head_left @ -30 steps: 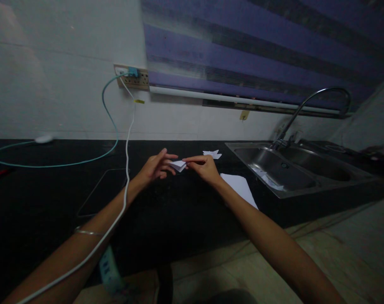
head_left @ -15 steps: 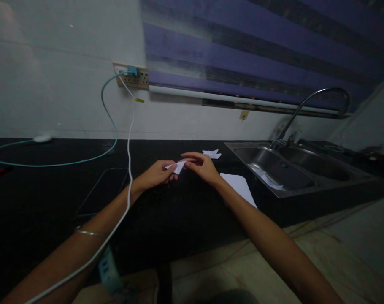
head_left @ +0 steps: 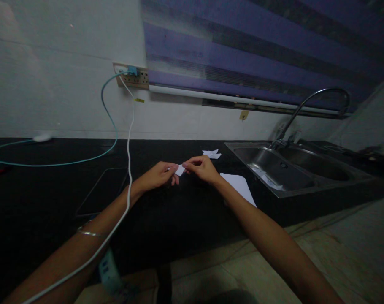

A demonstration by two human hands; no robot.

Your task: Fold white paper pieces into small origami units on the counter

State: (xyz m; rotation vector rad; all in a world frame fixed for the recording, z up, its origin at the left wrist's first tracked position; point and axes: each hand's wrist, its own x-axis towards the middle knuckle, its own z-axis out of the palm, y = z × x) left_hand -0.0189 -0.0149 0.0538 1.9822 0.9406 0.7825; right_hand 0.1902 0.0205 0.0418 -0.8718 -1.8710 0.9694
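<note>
A small folded piece of white paper is held above the black countertop, between my two hands. My left hand pinches its left side, thumb on top and fingers curled beneath. At its right edge, the thumb and fingertips of my right hand close on the paper. Parts of the paper are hidden under my fingers. Behind my right hand lies a folded white paper shape with pointed ends. A stack of white paper sheets rests beside my right forearm, which partly covers it.
A steel double sink with a curved tap is at the right; white paper pieces lie by its left bowl. A dark flat phone-like device lies left. A white cable runs from the wall socket across my left forearm.
My right hand's fingers have come down and closed on the paper's right edge. The paper shows less of its pointed shape now. My left hand has barely shifted.
</note>
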